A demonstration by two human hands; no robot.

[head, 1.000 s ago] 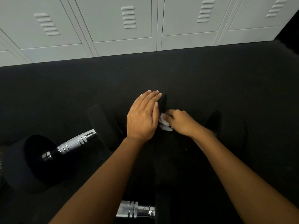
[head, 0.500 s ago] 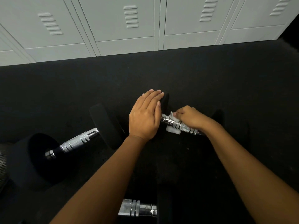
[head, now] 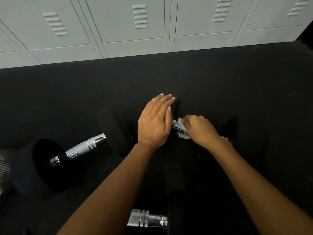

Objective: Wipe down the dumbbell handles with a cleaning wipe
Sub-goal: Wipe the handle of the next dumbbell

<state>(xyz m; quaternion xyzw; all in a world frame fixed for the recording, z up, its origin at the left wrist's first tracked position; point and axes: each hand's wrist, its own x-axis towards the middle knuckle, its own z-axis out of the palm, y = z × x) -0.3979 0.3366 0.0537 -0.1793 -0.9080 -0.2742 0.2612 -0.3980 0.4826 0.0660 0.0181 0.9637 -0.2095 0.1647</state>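
A black dumbbell lies across the dark floor in the middle, its chrome handle (head: 176, 126) partly showing between my hands. My left hand (head: 155, 122) lies flat with straight fingers on the dumbbell's left black head (head: 176, 106). My right hand (head: 199, 130) is curled over the handle and grips a white cleaning wipe (head: 180, 124) wrapped on it. The right head (head: 229, 128) is dim against the floor. A second dumbbell with a chrome handle (head: 84, 147) lies at the left. A third handle (head: 146, 218) shows at the bottom edge.
Grey metal lockers (head: 135, 26) line the far wall behind the black rubber floor (head: 220, 78). A dark mesh object (head: 4, 175) sits at the left edge.
My right hand slid along the handle with the wipe, out to the right and then back toward the left head. My left hand stayed on the left head.
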